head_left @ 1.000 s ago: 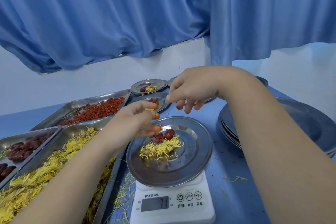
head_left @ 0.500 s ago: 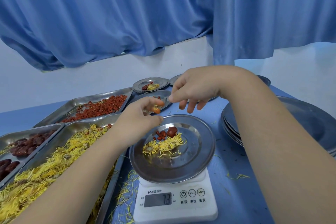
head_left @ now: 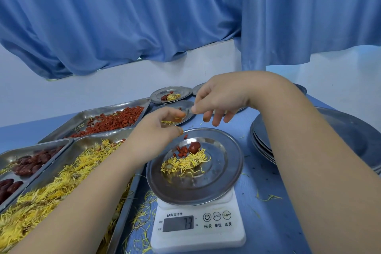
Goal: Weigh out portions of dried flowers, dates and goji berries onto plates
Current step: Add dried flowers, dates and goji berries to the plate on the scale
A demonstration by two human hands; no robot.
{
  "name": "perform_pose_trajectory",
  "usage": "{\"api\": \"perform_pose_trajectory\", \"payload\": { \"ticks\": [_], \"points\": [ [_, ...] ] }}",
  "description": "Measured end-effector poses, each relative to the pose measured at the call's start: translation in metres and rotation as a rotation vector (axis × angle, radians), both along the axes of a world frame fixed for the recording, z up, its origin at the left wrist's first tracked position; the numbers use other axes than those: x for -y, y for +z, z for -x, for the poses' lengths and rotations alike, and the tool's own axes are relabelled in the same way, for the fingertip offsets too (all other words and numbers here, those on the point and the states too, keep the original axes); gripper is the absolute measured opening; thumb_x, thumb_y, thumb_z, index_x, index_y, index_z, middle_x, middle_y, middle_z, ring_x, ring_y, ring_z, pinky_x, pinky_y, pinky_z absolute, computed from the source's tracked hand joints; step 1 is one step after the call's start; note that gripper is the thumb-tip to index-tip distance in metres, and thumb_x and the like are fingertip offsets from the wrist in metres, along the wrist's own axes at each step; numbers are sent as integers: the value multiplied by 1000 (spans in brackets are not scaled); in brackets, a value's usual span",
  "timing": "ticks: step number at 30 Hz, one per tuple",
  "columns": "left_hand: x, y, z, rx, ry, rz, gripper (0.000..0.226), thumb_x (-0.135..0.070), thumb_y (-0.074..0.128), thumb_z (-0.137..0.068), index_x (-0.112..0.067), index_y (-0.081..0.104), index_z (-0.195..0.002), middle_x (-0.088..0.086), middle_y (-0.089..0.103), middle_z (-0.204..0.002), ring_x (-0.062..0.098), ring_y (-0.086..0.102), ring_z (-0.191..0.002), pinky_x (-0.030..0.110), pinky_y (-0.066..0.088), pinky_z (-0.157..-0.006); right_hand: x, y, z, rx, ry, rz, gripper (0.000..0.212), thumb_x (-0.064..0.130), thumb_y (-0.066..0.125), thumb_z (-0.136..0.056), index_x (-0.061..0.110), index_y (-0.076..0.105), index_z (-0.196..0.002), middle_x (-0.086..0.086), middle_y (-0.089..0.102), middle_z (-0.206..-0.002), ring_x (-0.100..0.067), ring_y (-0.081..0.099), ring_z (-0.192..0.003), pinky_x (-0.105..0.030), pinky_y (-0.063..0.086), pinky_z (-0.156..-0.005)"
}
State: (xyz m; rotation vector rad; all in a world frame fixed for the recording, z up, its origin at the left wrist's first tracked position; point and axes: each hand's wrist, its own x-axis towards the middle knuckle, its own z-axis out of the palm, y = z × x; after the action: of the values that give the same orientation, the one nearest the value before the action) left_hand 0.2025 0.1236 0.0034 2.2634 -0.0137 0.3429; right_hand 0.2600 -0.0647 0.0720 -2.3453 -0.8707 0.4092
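— How does the weighing stand?
— The scale (head_left: 198, 227) shows the digits 7 and 3. On it sits a steel plate (head_left: 222, 179) holding dried flowers (head_left: 185, 164), one date (head_left: 194, 147) and a small heap of goji berries (head_left: 182, 152).
— And the person's hands?
— Over the scale's far-left side, the left hand (head_left: 156, 132) curls its fingers, pinching loose goji berries (head_left: 181, 130). The right hand (head_left: 218, 99) hovers past the scale's far edge, thumb and forefinger tips together, the other fingers hanging. Whether it holds anything cannot be told.
— Around the scale?
— To its left are the flower tray (head_left: 86, 144), date tray (head_left: 12, 153) and goji tray (head_left: 115, 107), and to its right the stacked plates (head_left: 263, 144). Beyond it are filled plates (head_left: 157, 97), then a blue curtain (head_left: 144, 16).
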Motion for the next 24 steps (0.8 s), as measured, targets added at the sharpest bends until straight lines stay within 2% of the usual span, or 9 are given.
{"api": "perform_pose_trajectory", "payload": {
  "ticks": [2,5,8,10,12,14,18,22,24],
  "points": [
    [-1,2,7,-36,-3,137,25,-15,62,-91,-33,66,-108,-9,68,-110,10,71,-92,34,57,-84,0,0,0,2,0,2,18,36,60,-91,18,63,-93,-6,70,-95,-20,71,-83,-35,57,-77],
    [-4,6,23,-83,-33,446,18,-15,58,-95,-22,70,-106,2,71,-113,21,73,-93,39,55,-82,1,1,-1,-1,-4,7,17,37,60,-91,20,63,-90,-6,70,-95,-20,71,-83,-34,57,-76],
    [-13,7,41,-67,-76,687,16,-19,62,-90,-21,75,-99,5,71,-115,30,72,-97,40,58,-78,3,2,-1,9,-14,30,19,38,59,-91,19,64,-91,-5,70,-95,-19,71,-83,-34,57,-76],
    [-17,4,52,-59,-106,803,20,-24,65,-82,-21,76,-99,7,72,-114,31,71,-100,38,61,-76,4,3,0,13,-32,35,21,38,60,-90,17,64,-93,-5,71,-94,-20,71,-84,-35,57,-76],
    [-20,-3,62,-60,-115,903,31,-28,66,-79,-17,70,-109,8,72,-114,32,70,-102,36,61,-72,4,3,2,19,-47,41,23,39,61,-90,17,64,-95,-5,71,-94,-20,71,-83,-36,58,-77],
    [-21,-10,68,-72,-105,980,40,-32,59,-80,-14,65,-115,9,72,-113,32,70,-102,36,61,-71,2,4,6,36,-51,69,23,40,61,-90,19,65,-96,-3,71,-93,-18,71,-83,-35,58,-77],
    [-23,-20,77,-76,-68,1074,30,-30,48,-95,-15,62,-117,9,73,-112,31,70,-102,39,57,-75,-2,14,23,106,-62,159,25,42,58,-90,20,65,-99,1,70,-93,-15,71,-82,-34,58,-77],
    [-19,-25,83,-41,-74,1064,30,-29,47,-96,-16,61,-118,6,73,-112,29,70,-102,40,51,-80,7,30,48,279,-84,127,21,49,58,-84,31,66,-93,12,71,-77,-3,70,-70,-29,57,-71],
    [-16,-25,85,-4,-90,1050,30,-28,47,-96,-16,62,-119,6,73,-111,29,70,-102,39,51,-79,9,30,60,262,-47,106,24,52,58,-80,32,67,-91,14,72,-79,-5,70,-74,-35,57,-76]
  ]
}}
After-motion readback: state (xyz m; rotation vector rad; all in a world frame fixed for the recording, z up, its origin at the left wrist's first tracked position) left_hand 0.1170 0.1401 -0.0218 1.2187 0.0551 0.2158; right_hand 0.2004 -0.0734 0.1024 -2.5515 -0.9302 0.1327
